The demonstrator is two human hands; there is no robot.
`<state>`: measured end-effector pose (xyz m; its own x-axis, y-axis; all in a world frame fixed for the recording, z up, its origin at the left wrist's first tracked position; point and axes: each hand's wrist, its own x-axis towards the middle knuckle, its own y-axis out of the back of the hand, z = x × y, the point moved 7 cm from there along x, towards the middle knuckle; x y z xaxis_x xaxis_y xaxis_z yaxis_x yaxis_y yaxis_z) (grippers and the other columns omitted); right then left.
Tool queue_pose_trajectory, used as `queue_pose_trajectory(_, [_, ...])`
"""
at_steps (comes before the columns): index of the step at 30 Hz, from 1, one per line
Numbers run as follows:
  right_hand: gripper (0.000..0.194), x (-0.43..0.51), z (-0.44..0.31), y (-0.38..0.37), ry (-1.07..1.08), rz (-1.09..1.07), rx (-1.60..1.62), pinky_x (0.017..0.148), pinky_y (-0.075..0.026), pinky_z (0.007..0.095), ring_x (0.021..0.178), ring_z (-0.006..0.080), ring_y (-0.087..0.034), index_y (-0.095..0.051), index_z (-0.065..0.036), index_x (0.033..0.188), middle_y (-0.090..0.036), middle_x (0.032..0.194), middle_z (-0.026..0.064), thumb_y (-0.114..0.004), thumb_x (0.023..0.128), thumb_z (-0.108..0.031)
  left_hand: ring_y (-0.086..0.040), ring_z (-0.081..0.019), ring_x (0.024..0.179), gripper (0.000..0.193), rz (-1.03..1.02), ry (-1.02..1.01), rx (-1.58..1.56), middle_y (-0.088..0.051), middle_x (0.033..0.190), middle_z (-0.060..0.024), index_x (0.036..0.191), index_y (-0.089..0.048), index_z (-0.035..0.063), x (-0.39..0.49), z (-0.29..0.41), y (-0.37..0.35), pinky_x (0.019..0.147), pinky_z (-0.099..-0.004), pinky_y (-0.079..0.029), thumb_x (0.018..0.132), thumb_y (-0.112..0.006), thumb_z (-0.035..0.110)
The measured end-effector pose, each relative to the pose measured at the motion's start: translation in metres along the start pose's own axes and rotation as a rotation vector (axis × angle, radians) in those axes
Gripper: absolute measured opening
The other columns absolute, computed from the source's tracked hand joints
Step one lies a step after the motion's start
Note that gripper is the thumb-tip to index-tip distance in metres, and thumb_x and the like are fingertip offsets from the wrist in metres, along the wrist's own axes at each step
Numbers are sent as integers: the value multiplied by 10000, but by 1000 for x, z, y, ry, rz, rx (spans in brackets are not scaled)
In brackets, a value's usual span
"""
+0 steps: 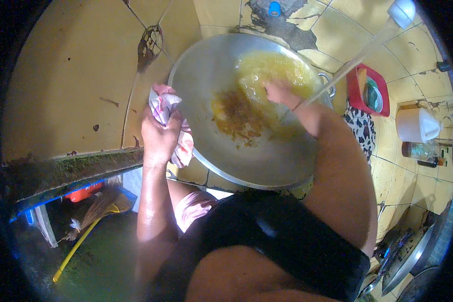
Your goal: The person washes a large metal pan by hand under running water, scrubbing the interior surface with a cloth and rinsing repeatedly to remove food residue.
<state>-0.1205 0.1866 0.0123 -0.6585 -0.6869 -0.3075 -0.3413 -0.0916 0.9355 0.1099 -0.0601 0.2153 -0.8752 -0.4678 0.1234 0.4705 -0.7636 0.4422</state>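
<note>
A large round metal wok [279, 162] fills the middle, tilted towards its upper right, where yellowish liquid [271, 71] has pooled. Brown food residue [238, 117] lies in its centre. On the left rim, my left hand [160, 136] grips a crumpled pink and white cloth [183, 145] against the wok. Inside the wok, at the edge of the liquid, is my right hand [281, 94]; it is blurred, and whether it holds anything is unclear. From a white pipe end [402, 13], a stream of water [355, 62] runs down towards my right wrist and the wok.
A red plastic basin [387, 98] with dishes stands right of the wok, beside a black-and-white patterned cloth [362, 124]. Further right are a white plastic jug [417, 124] and bottles. Pans [407, 260] lie lower right. Left, below the tiled ledge, are a broom [102, 207] and yellow handle [75, 251].
</note>
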Motion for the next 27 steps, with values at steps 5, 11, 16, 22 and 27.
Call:
queue_pose_trajectory(5, [335, 29, -64, -5, 180, 610, 121, 743, -508, 495, 862, 399, -623, -611, -81, 1090, -644, 970, 210, -570, 764, -147, -583, -117, 800, 341, -25, -23, 49, -612, 938, -33, 1172, -541, 30, 6, 4, -7, 728, -268, -480, 832, -568, 34])
queue_pose_trajectory(11, [372, -59, -169, -39, 311, -343, 967, 895, -461, 432, 1057, 308, -582, -595, -99, 1182, -607, 1164, 148, -571, 813, -138, -623, -138, 790, 320, 2, 85, 40, -656, 905, -71, 1136, -564, 7, -5, 3, 4, 710, -282, -493, 826, -602, 74])
queue_pose_trajectory(16, [409, -91, -130, -14, 483, -155, 394, 925, -442, 456, 1136, 362, -510, -564, -71, 1120, -559, 1152, 179, -681, 729, -74, -628, -154, 819, 306, -5, 80, 85, -643, 922, -91, 1098, -564, 17, -2, -9, 3, 747, -293, -500, 799, -602, 72])
queue_pose_trajectory(22, [419, -19, -76, 5, 197, -59, 178, 952, -416, 493, 1171, 408, -479, -520, -63, 1172, -484, 1266, 230, -595, 760, -53, -578, -120, 869, 352, -9, 91, 6, -621, 1007, -45, 1173, -550, 34, -1, -2, 0, 771, -272, -469, 822, -571, 35])
queue_pose_trajectory(27, [372, -47, -109, -32, 376, -51, 74, 936, -441, 495, 1165, 367, -521, -518, -78, 1253, -504, 1314, 209, -457, 911, -210, -564, -129, 931, 401, -19, -2, 26, -608, 1065, -46, 1212, -528, 55, 3, 4, -2, 822, -278, -452, 816, -571, 16])
